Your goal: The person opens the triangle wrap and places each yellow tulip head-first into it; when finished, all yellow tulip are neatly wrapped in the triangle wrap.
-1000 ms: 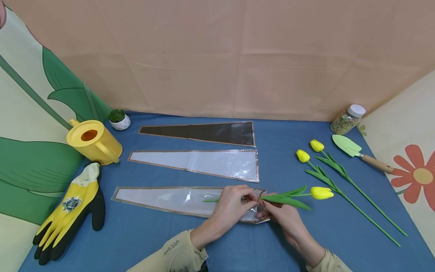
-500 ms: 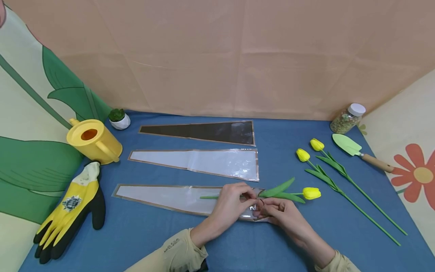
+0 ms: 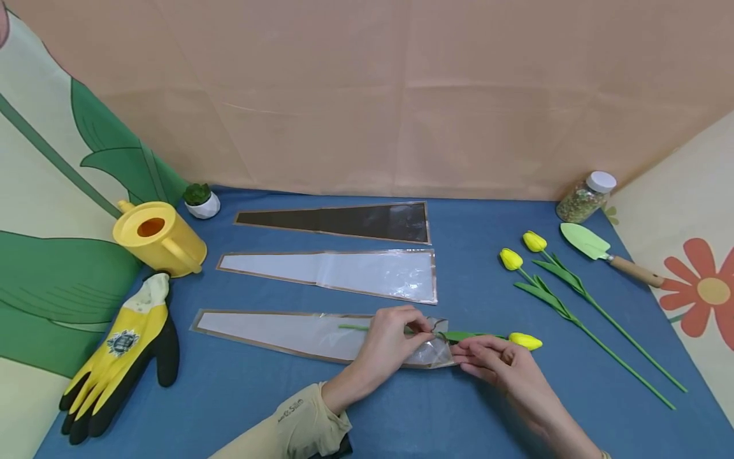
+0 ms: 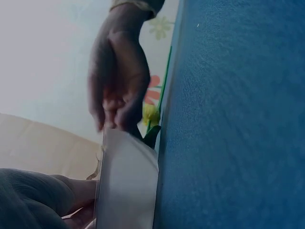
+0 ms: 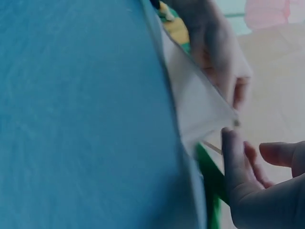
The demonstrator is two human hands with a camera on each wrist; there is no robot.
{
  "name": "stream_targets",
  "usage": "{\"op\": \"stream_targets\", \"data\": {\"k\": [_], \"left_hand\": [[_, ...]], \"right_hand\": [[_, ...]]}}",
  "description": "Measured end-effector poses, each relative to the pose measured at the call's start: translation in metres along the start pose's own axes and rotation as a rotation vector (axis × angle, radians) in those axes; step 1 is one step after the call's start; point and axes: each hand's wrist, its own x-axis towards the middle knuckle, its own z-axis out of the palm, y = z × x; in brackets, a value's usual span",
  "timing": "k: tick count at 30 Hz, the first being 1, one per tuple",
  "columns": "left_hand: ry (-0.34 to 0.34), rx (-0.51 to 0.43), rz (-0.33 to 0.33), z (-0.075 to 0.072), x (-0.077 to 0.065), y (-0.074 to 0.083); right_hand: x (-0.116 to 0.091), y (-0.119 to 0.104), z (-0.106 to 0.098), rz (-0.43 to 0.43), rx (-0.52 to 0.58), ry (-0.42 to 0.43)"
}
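Observation:
A flat tapered flower sleeve (image 3: 287, 328), clear with a brown border, lies nearest the person. My left hand (image 3: 387, 341) pinches it near its wide right end. A yellow tulip (image 3: 525, 342) lies along the sleeve; its green stem shows left of the left hand, and its flower sticks out beyond the wide end. The right hand (image 3: 507, 370) is at that end, over part of the leaves, its fingers near the sleeve's corner. In the right wrist view the right thumb (image 5: 279, 153) stands apart from its fingers. The sleeve's upper layer is lifted, as the left wrist view shows.
Behind lie a white sleeve (image 3: 373, 274) and a dark sleeve (image 3: 367, 223). Two more tulips (image 3: 550, 303), a trowel (image 3: 585, 243) and a jar (image 3: 585, 197) are at right. A watering can (image 3: 163, 242), succulent pot (image 3: 202, 203) and glove (image 3: 123, 344) are at left.
The right hand has let go and moved right and toward the person, its fingers loosening. The tulip's head has shifted left and slightly nearer the person. The left hand has stayed in place.

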Motion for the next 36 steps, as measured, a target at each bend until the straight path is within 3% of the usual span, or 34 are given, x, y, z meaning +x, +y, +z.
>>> {"op": "stream_targets", "data": {"k": [5,7,10,15,21,27,36], "left_hand": [[-0.003,-0.001,-0.006,0.001,0.000,-0.001],[-0.004,-0.001,-0.004,0.001,0.001,-0.001],[-0.011,-0.001,0.002,0.002,0.001,-0.001],[-0.020,-0.006,0.010,0.003,0.002,0.000],[-0.024,0.019,0.010,0.004,0.002,-0.003],[-0.026,0.013,0.007,0.004,0.002,-0.003],[-0.045,0.013,-0.007,0.003,0.002,-0.004]], "right_hand": [[-0.014,-0.004,-0.013,-0.074,0.015,0.178],[-0.017,0.000,-0.021,-0.124,0.068,0.199],[-0.022,0.007,-0.031,-0.127,0.173,0.193],[-0.029,0.017,-0.037,-0.033,0.287,0.185],[-0.035,0.030,-0.034,-0.012,0.284,0.151],[-0.036,0.035,-0.032,0.040,0.286,0.171],[-0.033,0.040,-0.032,0.100,0.469,0.177]]}}
